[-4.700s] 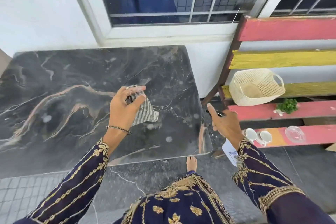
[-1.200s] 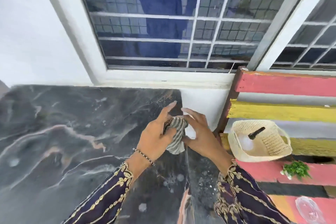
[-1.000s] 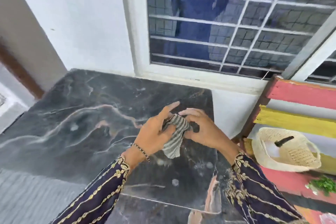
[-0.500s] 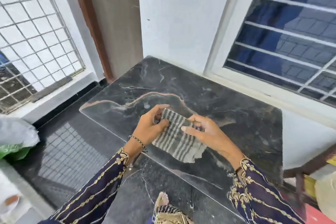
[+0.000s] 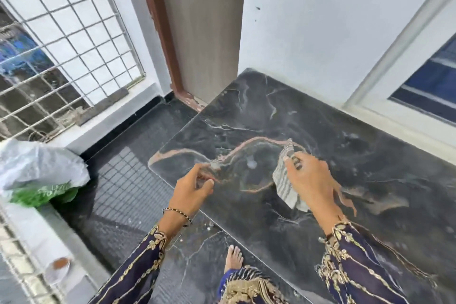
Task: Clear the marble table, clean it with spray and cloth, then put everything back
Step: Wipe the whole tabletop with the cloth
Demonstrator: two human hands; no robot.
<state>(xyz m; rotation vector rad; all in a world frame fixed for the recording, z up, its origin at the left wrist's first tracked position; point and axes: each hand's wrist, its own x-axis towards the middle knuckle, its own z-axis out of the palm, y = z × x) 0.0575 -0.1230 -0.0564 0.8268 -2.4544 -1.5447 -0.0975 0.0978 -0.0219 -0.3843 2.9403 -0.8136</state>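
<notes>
My right hand (image 5: 309, 180) grips the striped cloth (image 5: 283, 180), pressing it flat onto the dark marble table (image 5: 259, 116) near its front edge — positioned, I judge, to wipe spray spots. My left hand (image 5: 193, 186) hovers loosely curled and empty at the table's front corner — free for balance.

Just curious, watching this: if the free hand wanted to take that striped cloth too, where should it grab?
Probably the loose lower corner of the striped cloth, reached from the left. The right hand covers its right side, while the left part lies bare on the marble table, facing the empty left hand. A pinch grip suits flat fabric.
</notes>
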